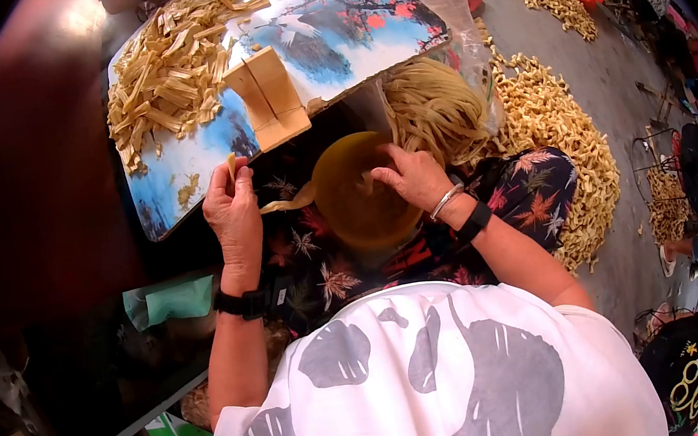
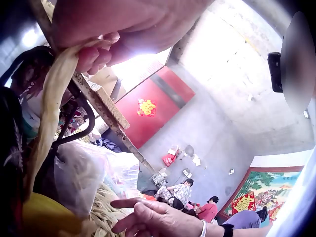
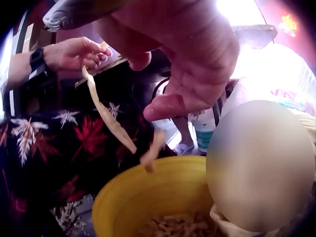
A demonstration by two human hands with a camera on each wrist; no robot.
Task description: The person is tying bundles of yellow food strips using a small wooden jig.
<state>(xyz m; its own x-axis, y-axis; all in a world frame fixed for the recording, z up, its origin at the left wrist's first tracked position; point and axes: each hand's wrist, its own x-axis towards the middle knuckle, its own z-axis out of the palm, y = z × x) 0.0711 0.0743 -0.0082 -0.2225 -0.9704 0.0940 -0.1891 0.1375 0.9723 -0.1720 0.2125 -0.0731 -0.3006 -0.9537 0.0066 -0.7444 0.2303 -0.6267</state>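
In the head view my left hand (image 1: 232, 211) pinches one end of a soft, pale yellow strip (image 1: 294, 201). A short tip rises above its fingers, and the rest of the strip (image 2: 52, 98) hangs down in the left wrist view. Over the yellow basin (image 1: 359, 225) is my right hand (image 1: 416, 178), its thumb and fingers apart. Just below those fingers in the right wrist view, a small blurred pale piece (image 3: 153, 152) is in the air above the basin's rim. Many small pale pieces (image 3: 177, 226) lie in the basin's bottom.
A wooden slotted block (image 1: 267, 96) sits at the edge of the painted table (image 1: 375, 16), beside heaped flat strips (image 1: 171, 74). Bundled long strips (image 1: 432, 110) lie right of the basin. Piles of small pieces (image 1: 554, 138) cover the floor at right; other people sit beyond.
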